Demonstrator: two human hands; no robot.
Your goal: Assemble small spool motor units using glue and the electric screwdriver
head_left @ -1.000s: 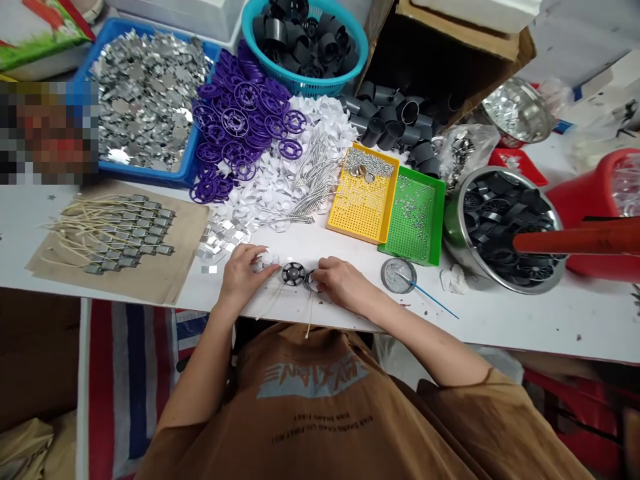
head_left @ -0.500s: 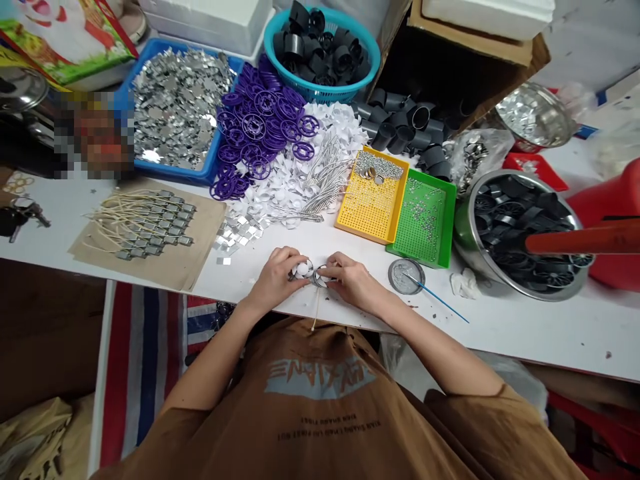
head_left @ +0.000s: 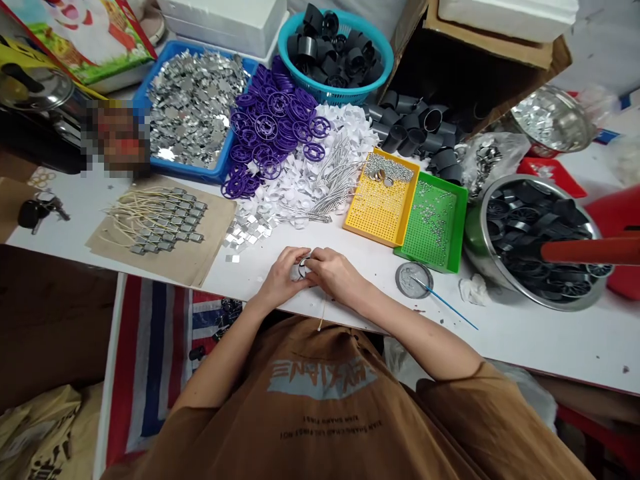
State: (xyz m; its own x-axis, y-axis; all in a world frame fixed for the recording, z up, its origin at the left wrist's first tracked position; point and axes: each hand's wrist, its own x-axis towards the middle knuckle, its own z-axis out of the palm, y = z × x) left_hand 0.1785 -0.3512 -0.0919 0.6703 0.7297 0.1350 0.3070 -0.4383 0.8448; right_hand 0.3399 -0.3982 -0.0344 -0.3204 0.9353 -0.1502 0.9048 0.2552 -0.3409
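Your left hand (head_left: pixel 281 279) and right hand (head_left: pixel 334 275) meet fingertip to fingertip. Both grips are pinched narrow on one small round part (head_left: pixel 302 268), dark with some white on it, held low over the near edge of the white surface (head_left: pixel 525 333). A pale cord (head_left: pixel 324 312) hangs from under the grip, over that edge and toward your shirt.

Just beyond the left grip lies a scatter of small mirror squares (head_left: pixel 246 230). Past them is a heap of white pieces (head_left: pixel 305 190) with a sheaf of thin metal pins (head_left: pixel 336 180) lying across it.

Near the right grip, on its outer side, sits a round tin lid (head_left: pixel 413 279). A blue stick (head_left: pixel 447 305) rests its tip in the lid, and a white wad (head_left: pixel 473 288) lies just beside it. Beyond the lid, a yellow tray (head_left: pixel 375 210) and a green tray (head_left: pixel 425 240) stand side by side, touching. Further out on that side is a steel bowl (head_left: pixel 474 233) full of black wheels.

Well apart from the left grip, a brown card sheet (head_left: pixel 200 257) carries rows of corded metal pieces (head_left: pixel 163 223). Farthest from the grip are the purple wheels (head_left: pixel 270 127), a blue tray (head_left: pixel 200 175) of silver pieces and a teal basket (head_left: pixel 325 92) of black sleeves.
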